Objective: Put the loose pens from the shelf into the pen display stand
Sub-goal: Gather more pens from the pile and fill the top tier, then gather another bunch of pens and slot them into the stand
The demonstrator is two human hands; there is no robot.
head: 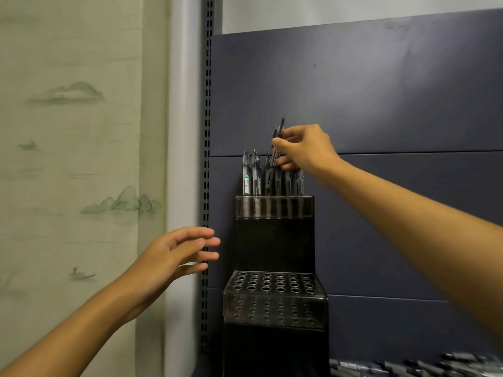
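The right hand (304,148) pinches one dark pen (278,140) between thumb and fingers, above the top tier of the black pen display stand (275,240); the pen stands nearly upright, its long axis leaning a little to the right at the top, and its lower end points down among the pens already standing (253,175) in that tier; so the free hole it needs seems to lie directly under the hand, and the coming move is, I judge, a short straight push downward along the pen's own axis. The left hand (177,254) is apart from everything, fingers straight and relaxed, holding nothing, to the left of the stand and lower, near the slotted upright (208,104) of the shelf; the right hand is clearly the nearer one to the top tier. The lower tier (275,284) shows rows of holes with no pens in them. More loose pens (408,367), blurred, lie on the shelf at the lower right, well apart from both hands.
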